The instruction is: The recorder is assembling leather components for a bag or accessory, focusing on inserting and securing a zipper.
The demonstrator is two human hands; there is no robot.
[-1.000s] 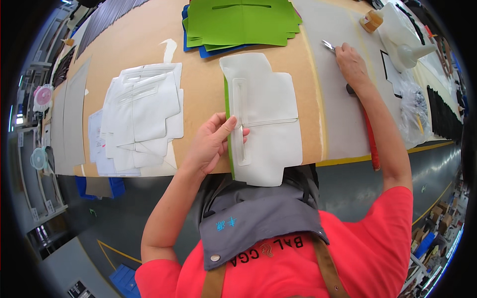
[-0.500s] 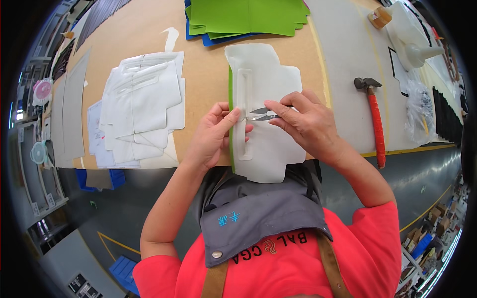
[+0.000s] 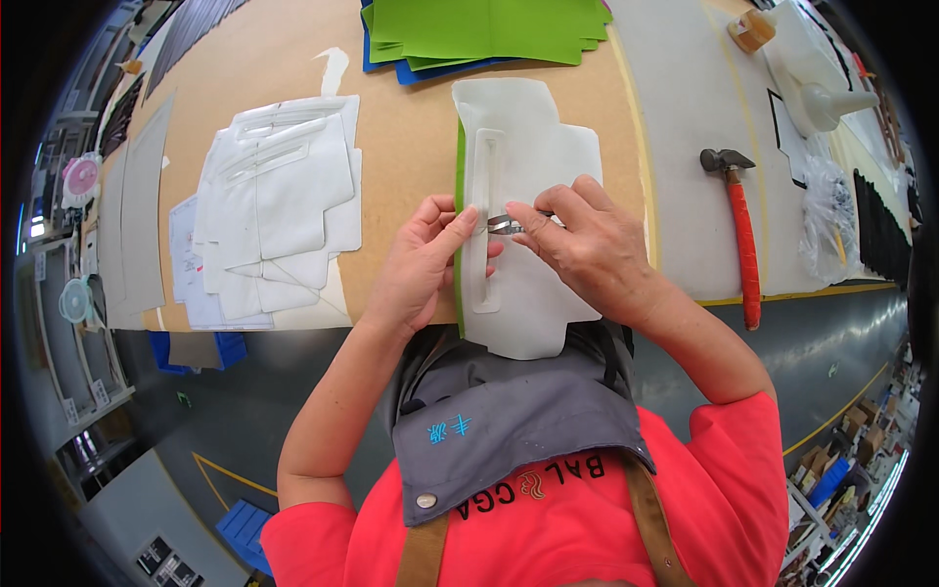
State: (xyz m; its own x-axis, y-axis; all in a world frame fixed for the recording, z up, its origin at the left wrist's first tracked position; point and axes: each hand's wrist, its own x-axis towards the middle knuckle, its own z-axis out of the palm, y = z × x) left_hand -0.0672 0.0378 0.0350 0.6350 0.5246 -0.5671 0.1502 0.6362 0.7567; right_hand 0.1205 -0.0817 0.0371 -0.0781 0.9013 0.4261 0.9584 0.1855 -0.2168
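My left hand (image 3: 430, 259) grips the left edge of a white sheet piece (image 3: 543, 147), thumb on top and fingers underneath. Green shows along that edge, and a long narrow stitched strip (image 3: 486, 274) runs beside it. In my right hand (image 3: 597, 245) is a pair of thread snips (image 3: 504, 225), pinched between thumb and fingers. Their tips point left and touch or nearly touch the strip beside my left thumb. The piece's lower end hangs past the table edge over my apron. Any thread at the tips is too small to make out.
Left of my hands lies a stack of similar white pieces (image 3: 284, 196). Green sheets (image 3: 489, 29) on blue ones sit at the far side. A hammer with a red handle (image 3: 741, 245) rests at the right, near a clear plastic bag (image 3: 829, 225) and a white bottle (image 3: 831, 106).
The snips' blades have come closer together, and their tips have moved in against the strip. The white piece has shifted slightly. My left hand keeps its hold.
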